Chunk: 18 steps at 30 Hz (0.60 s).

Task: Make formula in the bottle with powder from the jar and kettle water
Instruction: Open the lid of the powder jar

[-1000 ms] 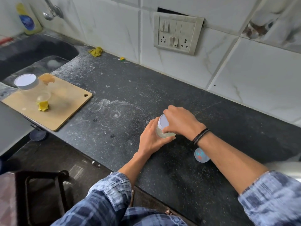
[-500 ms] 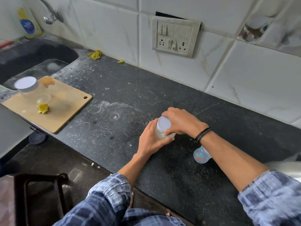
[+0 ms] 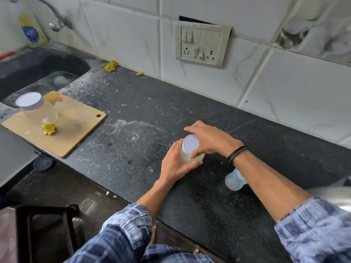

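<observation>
Left hand (image 3: 176, 166) clamps jar (image 3: 190, 158) body; right hand (image 3: 210, 141) grips its lid (image 3: 190, 142). Bottle (image 3: 234, 180) sits right of jar, near counter (image 3: 199, 215) edge. Cutting board (image 3: 76, 130) well left of jar.

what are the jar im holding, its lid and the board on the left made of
The jar looks clear, with pale contents showing through: glass or plastic, I cannot tell. Its lid is flat white, matte, likely plastic. The board is pale tan wood or bamboo, unvarnished-looking, with a hole drilled at one corner.
</observation>
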Motion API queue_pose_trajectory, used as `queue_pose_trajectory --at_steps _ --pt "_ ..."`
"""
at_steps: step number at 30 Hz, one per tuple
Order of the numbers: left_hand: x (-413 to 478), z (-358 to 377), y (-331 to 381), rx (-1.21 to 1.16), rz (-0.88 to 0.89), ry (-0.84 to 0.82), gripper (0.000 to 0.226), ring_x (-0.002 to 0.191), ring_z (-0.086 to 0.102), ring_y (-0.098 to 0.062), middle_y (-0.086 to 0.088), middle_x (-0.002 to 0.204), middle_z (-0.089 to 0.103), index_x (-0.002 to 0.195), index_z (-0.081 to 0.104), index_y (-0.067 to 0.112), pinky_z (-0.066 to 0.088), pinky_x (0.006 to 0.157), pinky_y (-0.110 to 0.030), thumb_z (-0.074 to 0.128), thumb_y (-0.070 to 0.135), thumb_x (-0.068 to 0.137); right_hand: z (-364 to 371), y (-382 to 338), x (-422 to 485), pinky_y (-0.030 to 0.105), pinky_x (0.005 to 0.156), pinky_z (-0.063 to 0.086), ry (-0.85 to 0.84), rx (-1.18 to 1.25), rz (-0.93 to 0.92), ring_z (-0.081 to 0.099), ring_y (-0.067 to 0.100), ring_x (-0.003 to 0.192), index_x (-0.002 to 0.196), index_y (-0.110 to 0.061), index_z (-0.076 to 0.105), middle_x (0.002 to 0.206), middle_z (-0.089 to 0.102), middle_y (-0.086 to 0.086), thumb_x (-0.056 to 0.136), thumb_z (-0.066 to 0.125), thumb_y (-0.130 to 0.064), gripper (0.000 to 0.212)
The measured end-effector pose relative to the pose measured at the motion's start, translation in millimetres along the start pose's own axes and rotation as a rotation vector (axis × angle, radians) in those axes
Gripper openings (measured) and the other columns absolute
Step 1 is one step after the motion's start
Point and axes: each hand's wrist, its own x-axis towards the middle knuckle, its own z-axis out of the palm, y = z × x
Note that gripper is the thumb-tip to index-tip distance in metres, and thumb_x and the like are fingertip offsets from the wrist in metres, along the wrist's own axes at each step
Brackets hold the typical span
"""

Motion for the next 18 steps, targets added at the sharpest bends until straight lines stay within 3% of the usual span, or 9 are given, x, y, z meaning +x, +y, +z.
queue_pose_trajectory --at_steps 2,4,7,10,12,14,16,18 --pt "-0.4 0.2 -0.4 -0.007 0.001 0.000 0.085 0.114 0.055 0.003 0.027 0.128 0.051 0.138 0.045 0.044 0.051 0.091 -0.029 0.080 0.071 0.065 2.6 -1.6 0.5 0.043 0.095 0.050 0.047 -0.028 0.036 0.059 0.031 0.127 0.155 -0.025 0.046 0.147 0.050 0.000 0.079 0.086 -0.056 0.091" --pt "-1.1 0.3 -0.6 -0.005 -0.004 0.004 0.086 0.114 0.055 0.002 0.027 0.128 0.051 0.138 0.045 0.043 0.051 0.091 -0.029 0.079 0.072 0.064 4.0 -2.1 0.8 0.038 0.090 0.048 0.019 -0.057 0.009 0.060 0.028 0.124 0.148 -0.025 0.053 0.140 0.054 -0.001 0.080 0.089 -0.041 0.078" --pt "-0.9 0.6 -0.3 0.004 -0.010 -0.004 0.088 0.113 0.055 0.001 0.027 0.127 0.050 0.140 0.044 0.042 0.050 0.089 -0.029 0.077 0.076 0.065 -2.4 1.1 1.5 0.041 0.102 0.050 -0.056 -0.032 -0.043 0.048 0.025 0.136 0.158 -0.034 0.040 0.154 0.041 -0.009 0.078 0.090 -0.014 0.096" --pt "-0.5 0.8 -1.5 0.008 -0.007 -0.007 0.089 0.115 0.055 0.000 0.025 0.129 0.051 0.141 0.044 0.042 0.050 0.091 -0.029 0.077 0.074 0.065 -0.7 -1.2 0.6 0.047 0.103 0.051 -0.018 -0.039 -0.007 0.048 0.026 0.135 0.163 -0.032 0.031 0.158 0.035 -0.006 0.077 0.092 -0.040 0.106" --pt "-0.4 0.5 -1.4 -0.004 -0.006 -0.011 0.087 0.115 0.054 0.002 0.027 0.128 0.051 0.140 0.044 0.043 0.050 0.091 -0.029 0.079 0.072 0.066 4.3 -4.4 1.5 0.046 0.099 0.051 0.012 -0.091 0.009 0.054 0.029 0.131 0.157 -0.027 0.040 0.150 0.045 0.000 0.081 0.087 -0.049 0.092" --pt "-0.5 0.1 -1.0 -0.002 -0.007 -0.006 0.086 0.113 0.054 0.004 0.027 0.127 0.051 0.139 0.045 0.043 0.051 0.090 -0.028 0.079 0.073 0.066 6.1 -4.1 2.7 0.045 0.104 0.050 -0.017 -0.087 -0.033 0.050 0.027 0.135 0.154 -0.030 0.046 0.149 0.047 -0.003 0.084 0.087 -0.027 0.081" --pt "-0.4 0.0 -0.5 0.012 -0.005 -0.001 0.085 0.111 0.054 0.003 0.028 0.125 0.051 0.138 0.045 0.043 0.051 0.088 -0.028 0.077 0.076 0.066 2.9 -1.9 2.8 0.045 0.112 0.046 -0.060 -0.054 -0.079 0.039 0.027 0.144 0.157 -0.036 0.042 0.160 0.037 -0.009 0.083 0.082 -0.007 0.090" --pt "-0.3 0.0 -1.0 0.009 -0.004 -0.001 0.085 0.112 0.055 0.003 0.028 0.126 0.050 0.137 0.044 0.044 0.051 0.088 -0.028 0.077 0.075 0.066 2.6 -1.3 1.5 0.045 0.112 0.046 -0.032 -0.031 -0.064 0.037 0.026 0.145 0.162 -0.037 0.034 0.164 0.030 -0.009 0.082 0.087 -0.019 0.097"
